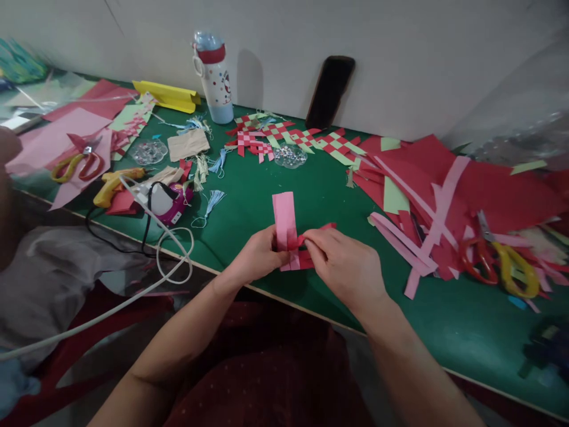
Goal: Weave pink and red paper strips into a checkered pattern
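Observation:
Pink paper strips stand upright over the green table's near part, crossed low down by red paper strips. My left hand is closed on the pink strips from the left, its thumb across their lower part. From the right, my right hand pinches a red strip between thumb and fingertips, close beside the pink ones. Another red end shows behind the right fingers. How the strips cross under the fingers is partly hidden.
Red-handled scissors and red and pink paper lie right. Woven strips, a bead dish, a bottle and phone stand behind. Left are a yellow glue gun, a white cable and a seated person.

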### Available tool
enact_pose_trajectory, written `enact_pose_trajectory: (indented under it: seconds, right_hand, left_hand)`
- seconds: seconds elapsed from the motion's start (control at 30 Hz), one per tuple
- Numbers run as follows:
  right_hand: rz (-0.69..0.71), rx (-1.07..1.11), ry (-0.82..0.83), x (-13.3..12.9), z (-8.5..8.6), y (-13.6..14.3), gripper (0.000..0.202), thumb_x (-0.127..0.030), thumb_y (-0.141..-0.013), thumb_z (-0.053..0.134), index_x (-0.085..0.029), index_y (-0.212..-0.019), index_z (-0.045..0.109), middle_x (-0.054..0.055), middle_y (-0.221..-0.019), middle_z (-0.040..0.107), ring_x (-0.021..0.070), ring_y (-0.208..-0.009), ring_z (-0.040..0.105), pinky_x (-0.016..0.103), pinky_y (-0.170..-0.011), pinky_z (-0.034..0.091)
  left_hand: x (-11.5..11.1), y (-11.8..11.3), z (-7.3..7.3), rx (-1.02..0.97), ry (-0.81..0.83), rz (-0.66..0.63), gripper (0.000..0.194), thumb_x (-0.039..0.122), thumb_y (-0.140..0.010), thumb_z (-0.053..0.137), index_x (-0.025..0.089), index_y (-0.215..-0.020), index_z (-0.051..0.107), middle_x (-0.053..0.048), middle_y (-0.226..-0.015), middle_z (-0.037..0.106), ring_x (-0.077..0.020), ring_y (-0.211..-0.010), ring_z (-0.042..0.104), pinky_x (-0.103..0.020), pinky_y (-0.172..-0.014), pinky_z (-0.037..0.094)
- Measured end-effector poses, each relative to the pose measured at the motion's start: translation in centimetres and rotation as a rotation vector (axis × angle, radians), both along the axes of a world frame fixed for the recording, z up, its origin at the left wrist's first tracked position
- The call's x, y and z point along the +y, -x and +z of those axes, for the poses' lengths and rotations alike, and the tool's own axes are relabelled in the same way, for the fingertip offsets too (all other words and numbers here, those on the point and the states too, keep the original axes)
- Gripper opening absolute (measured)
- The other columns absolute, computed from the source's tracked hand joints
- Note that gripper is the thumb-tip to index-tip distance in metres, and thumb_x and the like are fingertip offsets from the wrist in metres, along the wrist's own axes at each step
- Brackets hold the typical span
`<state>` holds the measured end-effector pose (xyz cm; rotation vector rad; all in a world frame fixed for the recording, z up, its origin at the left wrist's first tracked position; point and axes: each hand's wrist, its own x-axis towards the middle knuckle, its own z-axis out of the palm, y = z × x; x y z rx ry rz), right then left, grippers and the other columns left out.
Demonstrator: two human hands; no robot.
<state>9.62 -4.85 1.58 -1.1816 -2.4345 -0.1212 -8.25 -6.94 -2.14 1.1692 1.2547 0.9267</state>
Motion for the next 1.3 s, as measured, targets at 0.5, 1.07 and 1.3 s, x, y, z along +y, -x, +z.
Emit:
enact_pose_trajectory:
  seconds: [0.5,1.07,1.3]
  right_hand:
    - [0.155,0.176,0.509,2.5,0.1,-0.6,0.035,-0.043,-0.092,0.050,-0.020,-0.116,0.062,0.011,-0.112,0.069,0.0279,-0.106,0.063,0.045,-0.087,0.050]
    - [0.288,-0.290,0.753,4.2,1.6,-0.1,0.026,-0.025,-0.092,0.047,-0.024,-0.084,0.072,0.002,-0.073,0.069,0.0177,-0.068,0.061,0.031,-0.063,0.040]
    - [0.276,-0.386,0.649,4.1,0.7,0.4,0.022,-0.026,-0.092,0.048,-0.023,-0.082,0.067,0.002,-0.075,0.070,0.0199,-0.075,0.061,0.031,-0.064,0.037]
  left_hand:
    - [-0.2,1.3,1.6,0.159,-0.088,-0.213,0.022,0.013,-0.072,0.059,0.015,-0.094,0.061,0.004,-0.075,0.056,-0.0102,-0.064,0.049,-0.021,-0.059,0.039]
    - [-3.8,2.7,2.9,0.775,-0.388,-0.043,0.049,0.014,-0.084,0.059,0.016,-0.131,0.047,-0.011,-0.121,0.064,-0.0238,-0.105,0.063,-0.038,-0.089,0.052]
    - [-6.5,2.3,0.4,0.985,-0.872,-0.256,0.024,0.022,-0.097,0.050,0.018,-0.118,0.061,-0.006,-0.125,0.065,-0.0212,-0.128,0.051,-0.043,-0.116,0.033]
